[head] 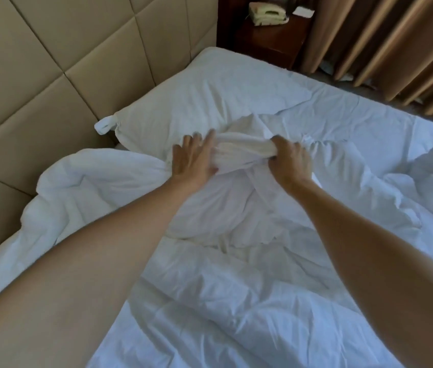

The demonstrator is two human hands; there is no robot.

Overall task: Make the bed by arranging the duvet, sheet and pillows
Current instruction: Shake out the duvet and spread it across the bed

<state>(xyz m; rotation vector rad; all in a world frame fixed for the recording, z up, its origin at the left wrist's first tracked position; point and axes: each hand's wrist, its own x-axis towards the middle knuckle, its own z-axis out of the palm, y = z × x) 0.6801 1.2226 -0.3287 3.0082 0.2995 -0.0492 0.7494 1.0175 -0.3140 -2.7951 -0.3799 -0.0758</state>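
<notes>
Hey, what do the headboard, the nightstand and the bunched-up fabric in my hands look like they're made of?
Headboard: padded beige panels, probably leather or vinyl, judging by the smooth soft sheen and stitched seams.
Nightstand: dark reddish wood or veneer, glossy.
White fabric between the left hand and right hand: matte woven cloth, likely cotton, given its fine creases.

No readable text or labels; paper (303, 10) by telephone (268, 13) perhaps printed, too blurred.
</notes>
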